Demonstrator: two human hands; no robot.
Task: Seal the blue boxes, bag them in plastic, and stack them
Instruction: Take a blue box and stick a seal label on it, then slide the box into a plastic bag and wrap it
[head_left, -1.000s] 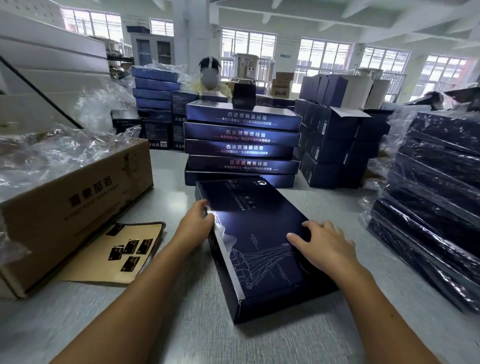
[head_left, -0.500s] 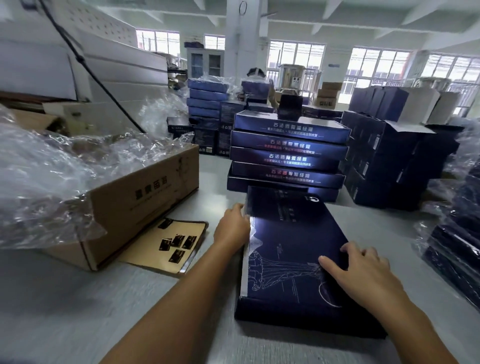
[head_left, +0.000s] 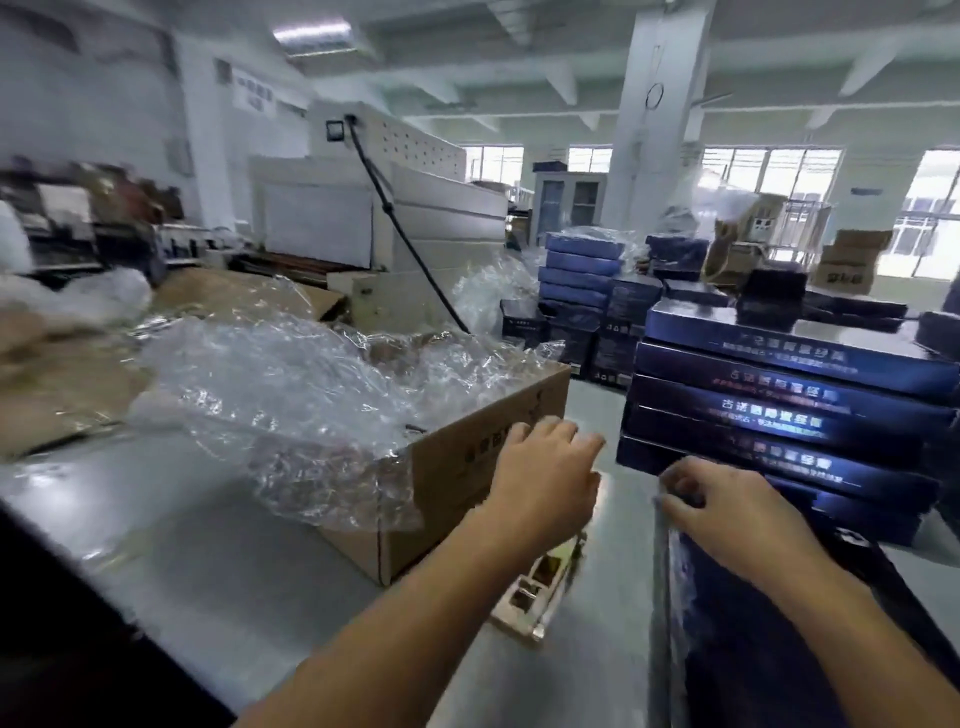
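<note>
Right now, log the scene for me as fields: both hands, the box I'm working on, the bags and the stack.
left hand: open, fingers extended toward the cardboard carton
right hand: on the blue box, at its far corner, fingers curled, grip blurred
blue box: flat on the table
plastic bags: heaped in the carton
stack: blue boxes piled beyond it

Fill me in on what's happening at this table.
A person is packing blue boxes. The right hand holds the far end of a box lying on the table, though blur hides the exact grip. The left hand hovers open beside a carton stuffed with clear plastic, probably going for a bag. A stack of boxes stands just behind.
</note>
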